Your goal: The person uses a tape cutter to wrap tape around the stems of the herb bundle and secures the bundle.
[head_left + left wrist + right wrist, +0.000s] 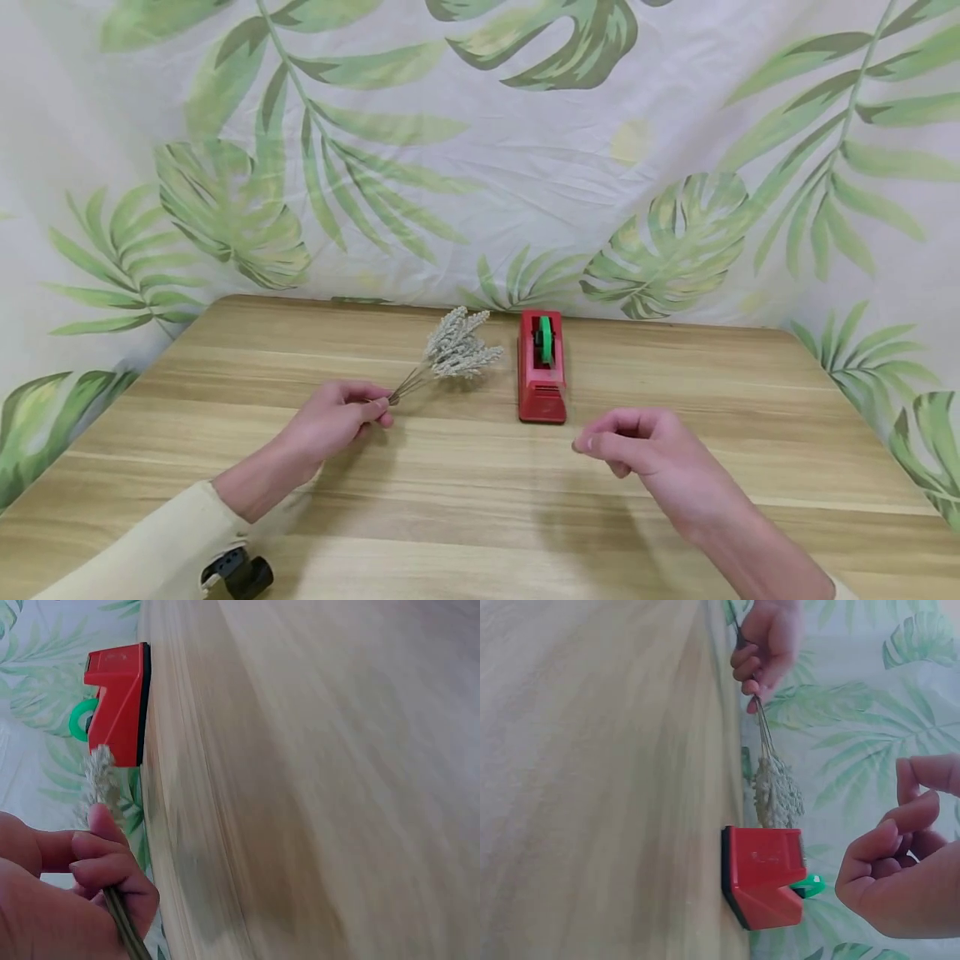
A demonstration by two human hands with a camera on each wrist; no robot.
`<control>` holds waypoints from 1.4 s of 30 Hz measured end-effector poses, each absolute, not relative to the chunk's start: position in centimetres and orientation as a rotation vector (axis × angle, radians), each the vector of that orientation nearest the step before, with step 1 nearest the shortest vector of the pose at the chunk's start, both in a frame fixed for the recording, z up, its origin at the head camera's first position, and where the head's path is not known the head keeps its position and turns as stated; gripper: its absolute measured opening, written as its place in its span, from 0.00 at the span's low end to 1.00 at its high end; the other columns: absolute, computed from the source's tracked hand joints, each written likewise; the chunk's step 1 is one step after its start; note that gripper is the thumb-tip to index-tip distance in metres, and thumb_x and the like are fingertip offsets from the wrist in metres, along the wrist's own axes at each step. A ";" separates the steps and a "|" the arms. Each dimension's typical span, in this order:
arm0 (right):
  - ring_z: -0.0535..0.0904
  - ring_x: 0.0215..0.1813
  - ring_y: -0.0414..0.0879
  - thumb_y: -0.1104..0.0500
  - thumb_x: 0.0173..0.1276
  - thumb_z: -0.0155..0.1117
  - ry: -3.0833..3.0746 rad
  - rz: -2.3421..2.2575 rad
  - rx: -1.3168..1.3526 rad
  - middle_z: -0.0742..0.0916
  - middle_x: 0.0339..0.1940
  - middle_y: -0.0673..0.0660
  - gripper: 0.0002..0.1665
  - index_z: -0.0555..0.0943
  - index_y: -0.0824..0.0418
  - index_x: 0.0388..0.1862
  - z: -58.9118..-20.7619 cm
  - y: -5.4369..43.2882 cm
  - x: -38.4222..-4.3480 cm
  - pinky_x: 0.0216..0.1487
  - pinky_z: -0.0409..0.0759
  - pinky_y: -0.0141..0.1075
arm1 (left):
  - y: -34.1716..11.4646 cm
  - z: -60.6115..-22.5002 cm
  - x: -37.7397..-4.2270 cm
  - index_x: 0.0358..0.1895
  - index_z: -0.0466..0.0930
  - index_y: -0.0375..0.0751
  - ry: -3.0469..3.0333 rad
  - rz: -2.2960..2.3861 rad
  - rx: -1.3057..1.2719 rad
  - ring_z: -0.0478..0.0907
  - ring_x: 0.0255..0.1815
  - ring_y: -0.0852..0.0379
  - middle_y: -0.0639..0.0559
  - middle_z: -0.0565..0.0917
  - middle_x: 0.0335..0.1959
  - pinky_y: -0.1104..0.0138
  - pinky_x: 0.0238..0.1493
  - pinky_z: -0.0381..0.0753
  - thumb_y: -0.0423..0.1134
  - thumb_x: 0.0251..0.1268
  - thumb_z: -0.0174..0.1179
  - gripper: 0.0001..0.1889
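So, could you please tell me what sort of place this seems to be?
Probably an indoor tabletop workspace, perhaps a makeshift one: there is a wood-grain table, a leaf-print cloth backdrop behind it, and a red tape dispenser standing on top.

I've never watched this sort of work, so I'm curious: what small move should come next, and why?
Perhaps move the right hand to the red tape dispenser: it hovers beside the dispenser's near end, nothing plainly visible in its curled fingers, while the left hand grips the pale flower sprigs by their stems.
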State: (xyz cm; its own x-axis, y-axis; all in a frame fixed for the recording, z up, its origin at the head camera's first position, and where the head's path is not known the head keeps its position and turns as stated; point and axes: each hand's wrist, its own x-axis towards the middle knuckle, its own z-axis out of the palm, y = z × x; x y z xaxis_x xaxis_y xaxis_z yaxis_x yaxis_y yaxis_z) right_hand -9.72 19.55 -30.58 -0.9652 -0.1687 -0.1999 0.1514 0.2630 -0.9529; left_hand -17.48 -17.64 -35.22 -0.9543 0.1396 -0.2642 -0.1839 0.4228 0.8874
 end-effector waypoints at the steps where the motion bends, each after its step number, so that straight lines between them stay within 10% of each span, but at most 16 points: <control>1: 0.74 0.37 0.41 0.57 0.71 0.70 2.277 -1.770 -0.008 0.83 0.32 0.45 0.07 0.89 0.60 0.41 -30.3 19.6 -9.7 0.47 0.73 0.35 | -17.9 -35.2 -17.4 0.66 0.77 0.26 2.388 1.536 -0.031 0.78 0.39 0.62 0.52 0.90 0.38 0.71 0.35 0.75 0.33 0.82 0.54 0.18; 22: 0.66 0.32 0.44 0.61 0.79 0.62 2.240 -2.062 -0.152 0.82 0.34 0.46 0.12 0.89 0.54 0.35 -24.2 19.5 -13.9 0.37 0.69 0.36 | -17.1 -34.1 -16.3 0.51 0.89 0.42 2.504 1.310 0.393 0.82 0.44 0.51 0.51 0.88 0.34 0.63 0.47 0.75 0.37 0.78 0.61 0.09; 42: 0.69 0.33 0.45 0.58 0.78 0.65 2.335 -1.933 -0.087 0.77 0.29 0.48 0.09 0.85 0.64 0.44 -23.8 17.9 -13.1 0.42 0.73 0.37 | -5.6 -33.6 -16.5 0.39 0.86 0.44 2.588 1.279 0.947 0.87 0.31 0.53 0.56 0.89 0.27 0.72 0.31 0.79 0.32 0.73 0.66 0.03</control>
